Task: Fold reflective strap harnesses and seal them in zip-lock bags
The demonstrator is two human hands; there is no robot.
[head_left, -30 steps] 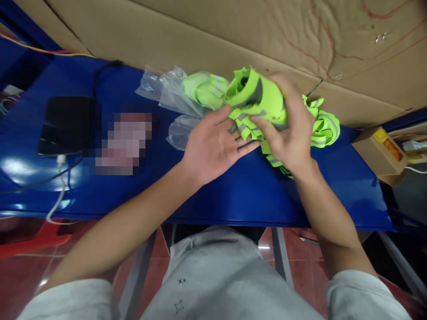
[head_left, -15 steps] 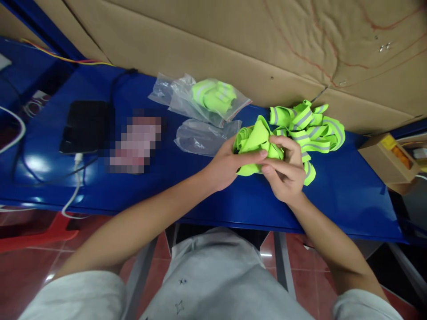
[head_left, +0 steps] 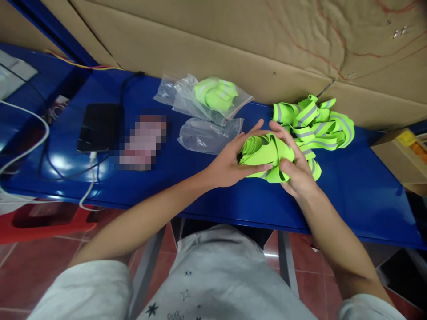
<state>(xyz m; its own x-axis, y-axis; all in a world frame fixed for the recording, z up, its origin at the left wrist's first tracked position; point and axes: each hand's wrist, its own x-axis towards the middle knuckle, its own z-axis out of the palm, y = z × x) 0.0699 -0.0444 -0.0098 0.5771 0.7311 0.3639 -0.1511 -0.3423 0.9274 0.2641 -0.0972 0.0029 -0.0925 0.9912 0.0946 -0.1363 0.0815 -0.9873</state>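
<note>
We have both hands around one roll of fluorescent yellow-green reflective strap, held above the near part of the blue bench. The left hand cups its left end, thumb laid along the near side; the right hand curls round its right end, fingers on the far side and thumb pressing the near face. The roll looks mostly wound, though a flap stands loose at its right, so we judge it not yet fully tidy.

Just beyond the right hand lies a heap of loose straps, looped and unrolled. Beyond the left hand, a clear plastic bag lies flat, with nothing visible inside. Farther back, a bagged bundle of the same strap appears finished.

Farther left we see a pixelated item that we cannot identify, then a black device with a white cable plugged in. A cardboard box stands at the far right.
</note>
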